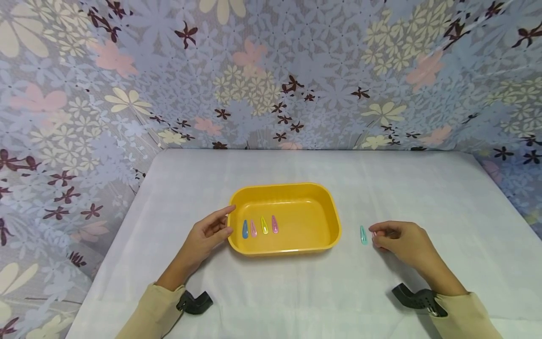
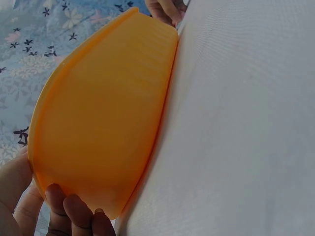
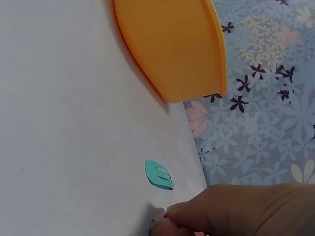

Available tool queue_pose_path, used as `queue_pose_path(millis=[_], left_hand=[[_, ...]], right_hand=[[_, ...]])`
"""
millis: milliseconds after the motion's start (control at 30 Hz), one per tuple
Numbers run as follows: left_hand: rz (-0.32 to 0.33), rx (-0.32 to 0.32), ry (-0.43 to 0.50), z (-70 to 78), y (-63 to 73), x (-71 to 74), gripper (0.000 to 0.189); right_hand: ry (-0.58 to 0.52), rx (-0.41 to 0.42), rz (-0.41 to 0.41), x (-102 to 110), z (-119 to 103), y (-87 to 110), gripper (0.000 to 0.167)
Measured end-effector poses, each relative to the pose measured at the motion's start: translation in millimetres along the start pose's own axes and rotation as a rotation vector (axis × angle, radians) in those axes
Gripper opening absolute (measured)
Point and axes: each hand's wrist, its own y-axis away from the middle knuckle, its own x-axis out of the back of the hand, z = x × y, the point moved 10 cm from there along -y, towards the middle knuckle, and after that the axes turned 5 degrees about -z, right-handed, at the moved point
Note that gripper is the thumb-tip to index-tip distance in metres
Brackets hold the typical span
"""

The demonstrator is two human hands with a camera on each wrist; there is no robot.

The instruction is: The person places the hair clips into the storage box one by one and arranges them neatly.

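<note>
A yellow tray [image 1: 288, 251] stands on the cloth-covered table. In it lie a blue hair clip [image 1: 245, 229], a pink hair clip [image 1: 253, 228], a yellow hair clip [image 1: 264, 225] and a purple-pink hair clip [image 1: 274, 224], side by side at the left. My left hand [image 1: 207, 234] holds the tray's left end, fingers bent against its outer wall in the left wrist view. To the right of the tray, my right hand [image 1: 400, 240] pinches a pink hair clip [image 3: 160, 216], mostly hidden by the fingers. Beside those fingertips a teal hair clip [image 1: 363, 235] lies on the cloth.
White cloth [image 1: 296, 296] covers the table. Behind it and at the sides hangs flowered fabric [image 1: 271, 70]. A black wrist mount [image 1: 195, 302] is on the left wrist, and another black mount [image 1: 419, 299] on the right.
</note>
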Motion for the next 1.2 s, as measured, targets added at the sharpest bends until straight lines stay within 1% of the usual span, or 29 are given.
queue_pose_path(millis=[267, 533, 633, 767, 833, 933, 1067, 1200], left_hand=[[0.005, 0.001, -0.013, -1.1, 0.0, 0.3, 0.052], [0.006, 0.004, 0.004, -2.0, -0.2, 1.2, 0.052], [0.003, 0.001, 0.005, -2.2, -0.5, 1.0, 0.052], [0.004, 0.007, 0.005, -2.8, -0.4, 0.5, 0.053], [0.006, 0.013, 0.006, -2.1, -0.3, 0.3, 0.053], [0.008, 0.019, 0.011, -1.4, -0.6, 0.1, 0.053], [0.006, 0.019, 0.017, -0.5, -1.6, -0.5, 0.053], [0.005, 0.014, 0.023, 0.7, -1.6, -1.3, 0.053]], right_hand=[[-0.026, -0.001, -0.044, -2.5, -1.3, 2.5, 0.024], [-0.163, -0.042, -0.090, -7.8, 11.2, 0.8, 0.033], [-0.190, -0.058, -0.097, -7.2, 14.2, 0.8, 0.037], [-0.184, -0.061, -0.082, -1.3, 14.2, 1.4, 0.042], [-0.184, -0.051, -0.062, 4.0, 12.6, 1.5, 0.043], [-0.223, -0.014, -0.030, 12.1, 6.5, 0.9, 0.045], [-0.315, 0.057, -0.006, 21.7, -7.7, 0.4, 0.044], [-0.345, 0.100, -0.007, 29.4, -25.3, -0.8, 0.043]])
